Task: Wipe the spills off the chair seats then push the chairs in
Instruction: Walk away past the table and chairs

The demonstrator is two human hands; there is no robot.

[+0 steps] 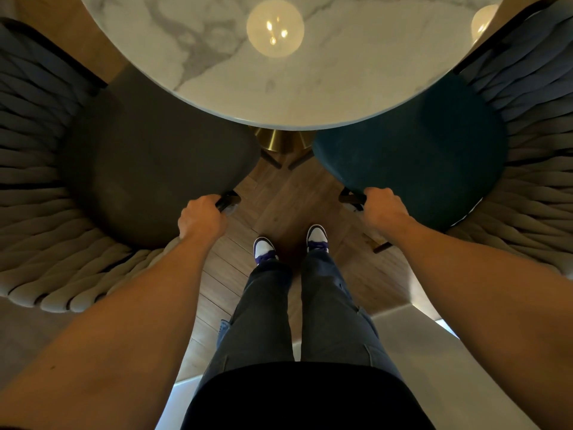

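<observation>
Two chairs flank the person: left hand (pixel 201 217) grips the grey chair (pixel 148 169) at its seat edge, right hand (pixel 383 209) grips the teal chair (pixel 418 150) likewise, seemingly by dark frame; marble desk (pixel 279 72) lies ahead.

Round surface (pixel 325 88): white marble with grey veins, glossy, mirrors lamps. Pedestal (pixel 280 141): brushed gold metal. Grey chair seat (pixel 148 169): matt cloth. Teal chair seat (pixel 418 156): soft velvety cloth. Chair backs (pixel 46 268): thick woven cloth strands. Floor (pixel 285 197): wood planks, smooth.
</observation>
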